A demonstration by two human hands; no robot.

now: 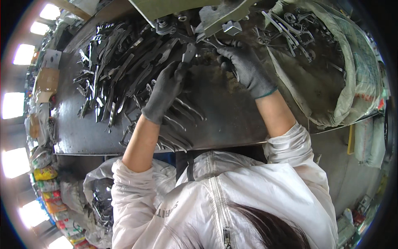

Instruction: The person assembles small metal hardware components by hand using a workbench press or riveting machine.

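Note:
Both my hands wear dark grey knit gloves and work at the far middle of the metal table, under a green machine [174,7]. My left hand [166,89] is closed, with a flat grey metal piece [189,53] standing up from between thumb and fingers. My right hand [245,66] is closed in a pinch on a thin metal part [212,42] beside the machine's lower block [232,28]; its far end is hidden. Curved metal handles [186,108] lie under and beside my left wrist. A large heap of flat dark metal pieces [124,62] spreads to the left.
On the right, an open woven sack [350,83] holds several metal parts [290,31]. The metal table [232,128] ends just before my body. Cardboard boxes [47,79] and stacked bags [45,173] stand along the left; white sacks [369,141] are at right.

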